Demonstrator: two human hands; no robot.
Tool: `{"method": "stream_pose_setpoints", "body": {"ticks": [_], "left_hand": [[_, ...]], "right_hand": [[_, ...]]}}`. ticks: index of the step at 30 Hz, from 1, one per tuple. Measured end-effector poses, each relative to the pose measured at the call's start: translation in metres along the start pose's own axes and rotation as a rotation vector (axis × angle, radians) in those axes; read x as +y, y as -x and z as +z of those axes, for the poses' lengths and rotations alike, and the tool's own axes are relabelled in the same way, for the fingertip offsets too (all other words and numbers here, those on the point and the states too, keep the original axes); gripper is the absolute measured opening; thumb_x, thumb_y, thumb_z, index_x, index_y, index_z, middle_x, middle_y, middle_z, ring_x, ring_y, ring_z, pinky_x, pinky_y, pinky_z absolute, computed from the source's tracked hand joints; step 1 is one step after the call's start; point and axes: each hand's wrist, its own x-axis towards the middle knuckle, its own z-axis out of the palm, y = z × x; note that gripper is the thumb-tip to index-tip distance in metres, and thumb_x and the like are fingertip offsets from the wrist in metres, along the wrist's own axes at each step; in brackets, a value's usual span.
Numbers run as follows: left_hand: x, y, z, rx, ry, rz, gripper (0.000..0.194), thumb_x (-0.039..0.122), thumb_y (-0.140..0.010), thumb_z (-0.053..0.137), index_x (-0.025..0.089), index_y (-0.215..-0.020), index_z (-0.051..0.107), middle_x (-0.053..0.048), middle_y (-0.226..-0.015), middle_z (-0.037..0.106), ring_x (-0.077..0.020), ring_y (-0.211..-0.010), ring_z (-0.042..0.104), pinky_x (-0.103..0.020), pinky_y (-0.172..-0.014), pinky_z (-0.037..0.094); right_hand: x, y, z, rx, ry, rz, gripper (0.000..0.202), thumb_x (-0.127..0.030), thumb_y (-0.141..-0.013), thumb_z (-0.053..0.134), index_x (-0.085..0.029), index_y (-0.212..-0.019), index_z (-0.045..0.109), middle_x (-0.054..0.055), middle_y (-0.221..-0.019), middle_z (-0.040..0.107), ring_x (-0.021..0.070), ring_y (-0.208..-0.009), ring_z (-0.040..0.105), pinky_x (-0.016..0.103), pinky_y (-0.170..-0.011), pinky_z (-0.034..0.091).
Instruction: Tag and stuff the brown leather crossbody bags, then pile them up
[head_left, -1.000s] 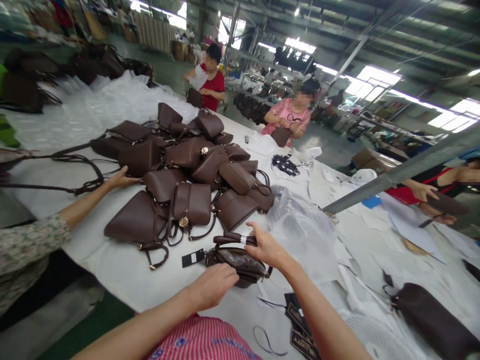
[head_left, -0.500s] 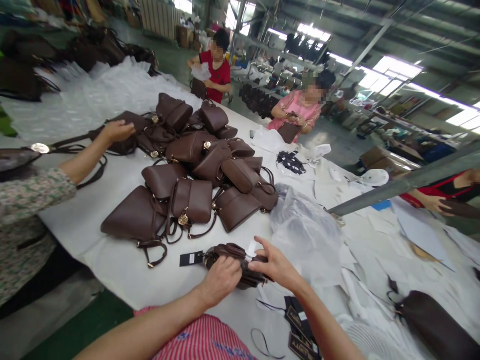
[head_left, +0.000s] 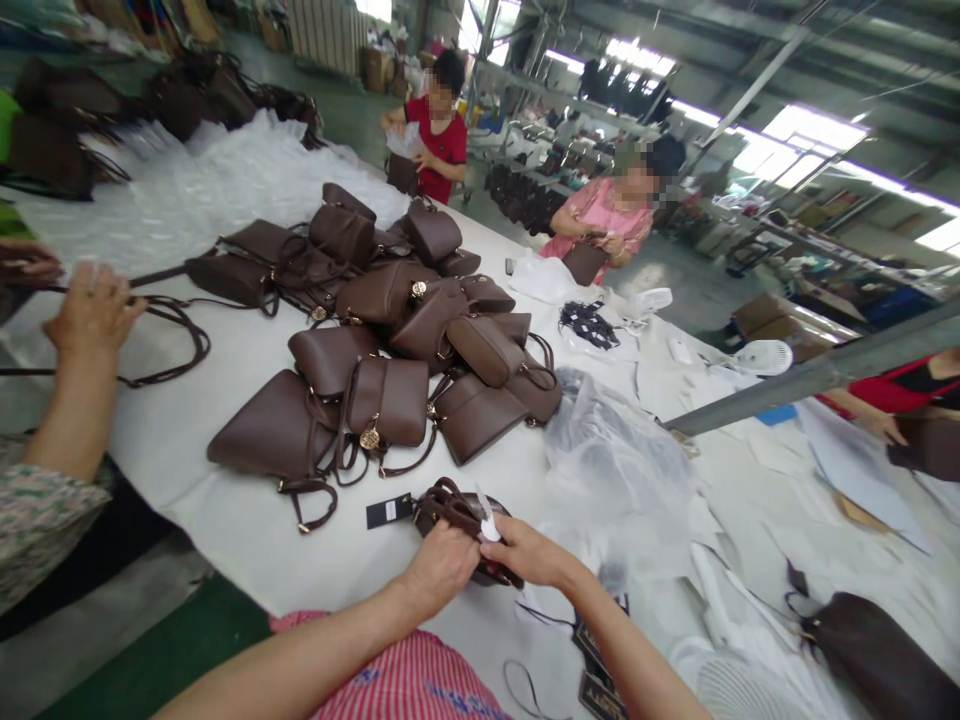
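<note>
**Both hands met at a small brown bag (head_left: 426, 516) on the white table (head_left: 285, 545)**

The bag lay at the near edge, in front of the wearer, its straps bunched on top. The left hand (head_left: 446, 566) was curled over it, fingertips hidden, so its grip could not be told. The right hand (head_left: 529, 551) pinched a white piece (head_left: 490, 527) at the straps, its thumb close beside the left hand. A black tag (head_left: 389, 511) with a white label stuck out at the bag's left end.

Beyond lay a pile of brown bags (head_left: 401, 300), 2 with round gold charms plainly showing, and clear plastic (head_left: 607, 450) to its right. Black cards (head_left: 602, 692) lay near the right forearm. At left, a co-worker's hand (head_left: 91, 312) was over dark straps (head_left: 176, 318).
</note>
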Motion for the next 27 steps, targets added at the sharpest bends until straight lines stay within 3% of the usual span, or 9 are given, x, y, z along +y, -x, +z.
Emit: {"method": "stream_pose_setpoints", "body": {"ticks": [3,7,10,13,18,20,24,27], "left_hand": [[0.002,-0.001,-0.004,-0.094,-0.033,-0.012,0.023,0.006,-0.088,0.041,0.01,-0.099,0.061,-0.013,-0.1,0.067,-0.0276,-0.099,0.06,-0.043,-0.089,0.044],[0.005,-0.002,-0.002,-0.166,-0.077,-0.058,0.027,0.006,-0.083,0.046,0.008,-0.105,0.06,-0.017,-0.102,0.067,-0.0313,-0.1,0.06,-0.048,-0.089,0.044],[0.009,-0.002,0.012,-0.203,-0.058,-0.097,0.028,0.004,-0.079,0.048,0.011,-0.102,0.062,-0.014,-0.099,0.069,-0.0303,-0.1,0.059,-0.047,-0.09,0.044],[0.012,0.001,0.029,-0.167,-0.039,-0.145,0.03,-0.001,-0.077,0.045,0.015,-0.091,0.066,-0.01,-0.091,0.07,-0.0293,-0.099,0.059,-0.048,-0.09,0.044],[0.013,-0.002,0.038,-0.133,-0.07,-0.125,0.028,0.0,-0.076,0.051,0.013,-0.094,0.068,-0.012,-0.094,0.069,-0.0313,-0.1,0.059,-0.048,-0.09,0.043],[0.013,-0.005,0.038,-0.181,-0.143,-0.087,0.028,0.002,-0.075,0.055,0.01,-0.099,0.067,-0.013,-0.099,0.069,-0.0319,-0.101,0.058,-0.048,-0.089,0.043],[0.012,-0.008,0.04,-0.23,-0.181,-0.018,0.024,0.004,-0.076,0.056,0.009,-0.098,0.065,-0.015,-0.101,0.068,-0.0299,-0.099,0.059,-0.045,-0.083,0.045],[0.011,-0.003,0.039,-0.248,-0.148,-0.005,0.018,0.003,-0.078,0.054,0.01,-0.092,0.064,-0.013,-0.088,0.07,-0.0266,-0.088,0.063,-0.041,-0.077,0.045]], "right_hand": [[0.009,-0.012,0.007,0.073,0.32,-0.085,0.031,-0.01,-0.077,0.047,-0.019,-0.105,0.059,0.008,-0.106,0.067,0.0232,-0.1,0.06,0.034,-0.087,0.045],[0.009,-0.017,0.013,0.033,0.732,0.0,0.045,0.001,-0.074,0.042,-0.016,-0.114,0.054,0.012,-0.099,0.067,0.024,-0.092,0.064,0.031,-0.077,0.046],[0.005,-0.016,0.017,0.006,0.951,0.006,0.047,0.003,-0.074,0.042,-0.019,-0.114,0.055,0.012,-0.097,0.066,0.0237,-0.084,0.066,0.028,-0.068,0.045],[0.003,-0.013,0.015,-0.027,1.02,-0.041,0.05,0.0,-0.079,0.041,-0.024,-0.12,0.053,0.011,-0.101,0.064,0.0227,-0.079,0.067,0.028,-0.065,0.045],[0.003,-0.009,0.006,-0.091,0.884,-0.13,0.078,0.005,-0.073,0.044,-0.031,-0.141,0.032,0.008,-0.112,0.06,0.0204,-0.09,0.066,0.026,-0.075,0.048],[0.001,-0.013,0.006,-0.111,0.905,-0.107,0.073,0.003,-0.075,0.046,-0.03,-0.139,0.037,0.009,-0.112,0.06,0.0204,-0.089,0.067,0.027,-0.076,0.049],[0.0,-0.032,0.019,-0.106,1.081,0.103,0.038,-0.007,-0.086,0.043,-0.021,-0.116,0.06,0.015,-0.11,0.063,0.0255,-0.086,0.069,0.034,-0.072,0.053],[0.008,-0.053,0.03,-0.115,1.126,0.226,0.035,-0.004,-0.086,0.038,-0.01,-0.11,0.063,0.023,-0.105,0.066,0.0294,-0.091,0.069,0.039,-0.074,0.054]]}}
